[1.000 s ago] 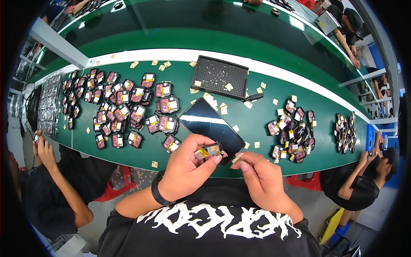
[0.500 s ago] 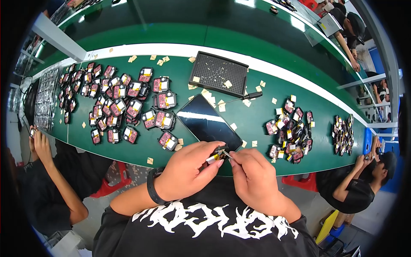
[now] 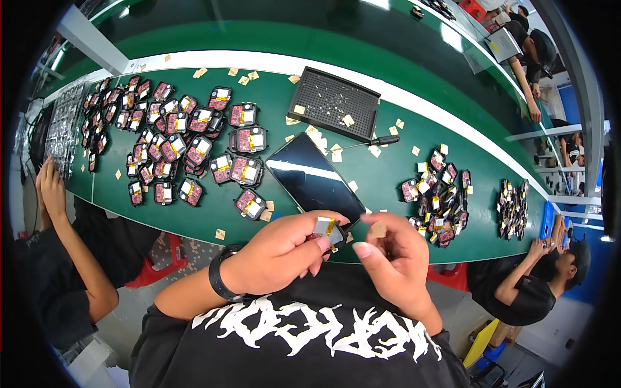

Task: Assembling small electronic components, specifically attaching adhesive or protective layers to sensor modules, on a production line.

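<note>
My left hand [image 3: 278,253] is closed on a small electronic module [image 3: 328,234] with a silver-white battery, yellow tape and dark casing, part of it hidden by the fingers. To its right is my right hand [image 3: 396,257], apart from the module, with thumb and forefinger spread. A beige paper square [image 3: 379,230] shows against its curled fingers; whether it sticks there or is falling I cannot tell. Just beyond both hands lies a black glossy tablet-like panel [image 3: 315,178], slanted on the green table [image 3: 239,223].
Many similar red-and-black modules [image 3: 174,123] spread over the left; another heap [image 3: 440,197] lies right, a further one [image 3: 512,207] beyond it. A black perforated tray [image 3: 333,107], a screwdriver [image 3: 385,140] and scattered beige squares lie behind the panel. Co-workers sit at both sides.
My right hand has opened and drawn back from the module, and a beige square now shows at its fingers. My left hand has turned the module so its battery faces up.
</note>
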{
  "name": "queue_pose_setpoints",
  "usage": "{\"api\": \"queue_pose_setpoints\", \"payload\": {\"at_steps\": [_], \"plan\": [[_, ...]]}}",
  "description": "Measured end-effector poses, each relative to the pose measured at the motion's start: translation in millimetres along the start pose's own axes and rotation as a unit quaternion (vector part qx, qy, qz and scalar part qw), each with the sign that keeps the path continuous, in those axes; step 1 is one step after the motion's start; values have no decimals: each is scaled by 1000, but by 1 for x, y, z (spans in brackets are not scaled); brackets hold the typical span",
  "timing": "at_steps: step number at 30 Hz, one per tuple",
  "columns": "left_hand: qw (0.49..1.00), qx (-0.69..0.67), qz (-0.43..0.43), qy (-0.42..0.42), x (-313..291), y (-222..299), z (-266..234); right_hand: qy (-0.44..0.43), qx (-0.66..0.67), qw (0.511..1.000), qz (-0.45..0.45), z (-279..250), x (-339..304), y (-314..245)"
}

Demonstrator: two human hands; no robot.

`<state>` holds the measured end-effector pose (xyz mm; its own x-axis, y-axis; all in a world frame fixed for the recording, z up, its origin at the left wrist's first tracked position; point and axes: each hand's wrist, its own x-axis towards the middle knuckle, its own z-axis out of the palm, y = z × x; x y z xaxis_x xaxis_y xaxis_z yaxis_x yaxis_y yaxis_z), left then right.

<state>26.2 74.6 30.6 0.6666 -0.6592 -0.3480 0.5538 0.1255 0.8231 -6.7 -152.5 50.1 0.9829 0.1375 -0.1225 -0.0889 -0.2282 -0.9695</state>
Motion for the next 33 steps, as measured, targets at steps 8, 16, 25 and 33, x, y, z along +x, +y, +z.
{"api": "queue_pose_setpoints", "payload": {"at_steps": [8,16,25,33], "plan": [[932,279,223,64,6,-18,0,-94,-169,972,-134,1,17,9],[966,206,137,72,6,-21,2,3,106,992,64,20,-3,8],[929,278,230,81,13,-35,3,46,-39,998,-24,20,-2,20],[925,301,228,43,8,-32,-1,36,-80,996,-34,20,-2,22]]}}
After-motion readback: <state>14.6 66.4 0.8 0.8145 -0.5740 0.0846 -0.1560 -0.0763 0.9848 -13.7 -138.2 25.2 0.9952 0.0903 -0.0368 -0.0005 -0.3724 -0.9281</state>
